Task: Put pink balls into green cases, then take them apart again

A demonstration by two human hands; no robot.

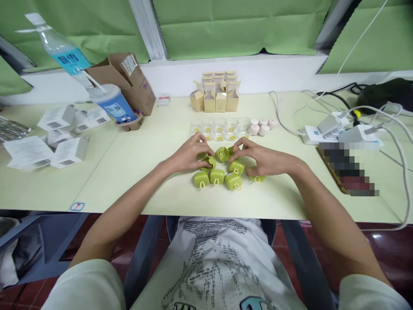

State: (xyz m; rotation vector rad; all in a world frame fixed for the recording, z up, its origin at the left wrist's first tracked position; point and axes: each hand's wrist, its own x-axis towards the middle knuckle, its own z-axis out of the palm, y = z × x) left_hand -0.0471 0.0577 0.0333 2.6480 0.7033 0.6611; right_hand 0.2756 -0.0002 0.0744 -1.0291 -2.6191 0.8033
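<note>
Several small, glossy green cases with pale yellow loops lie in a cluster on the table before me. My left hand (192,153) is closed around an open green case (209,162), thumb at its rim. My right hand (258,156) has its fingers bent in a pinch at a small green case (230,150), which the fingertips partly hide. Between the hands sits another open green case (222,154). Closed ones stand nearer me, among them a green case (233,181) and a green case (201,180). Below my right palm, one more green case (257,178) is partly covered.
Behind the cases are clear round containers (219,129) with yellow stickers and pale pink pieces (263,129). Open small cartons (221,101) stand at the wall. White boxes (69,157), a cup (116,103) and a bottle (61,47) are left; a phone (332,172) and chargers (358,135) right.
</note>
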